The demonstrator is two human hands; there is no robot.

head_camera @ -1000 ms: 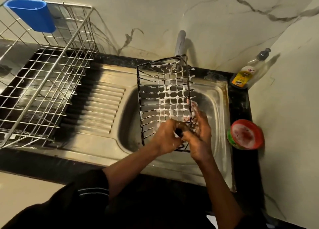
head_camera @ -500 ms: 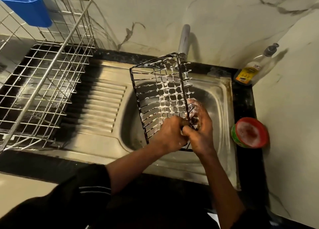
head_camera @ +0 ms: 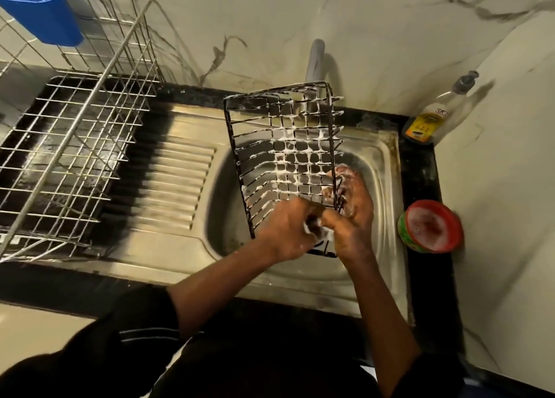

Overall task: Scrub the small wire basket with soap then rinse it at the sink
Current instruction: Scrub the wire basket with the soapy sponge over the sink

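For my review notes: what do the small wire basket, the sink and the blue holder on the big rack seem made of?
Small wire basket: probably metal wire with a dark coating; thin rigid rods, sudsy. Sink: likely stainless steel, brushed; dull grey sheen, pressed drainer ridges. Blue holder: apparently plastic; opaque, uniform colour, smooth moulded walls.

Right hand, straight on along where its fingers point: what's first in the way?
The right hand points away, up the frame. Its fingers lie against the soapy wire basket, so that's first; past it, probably the sink's rear wall. Depth unclear.
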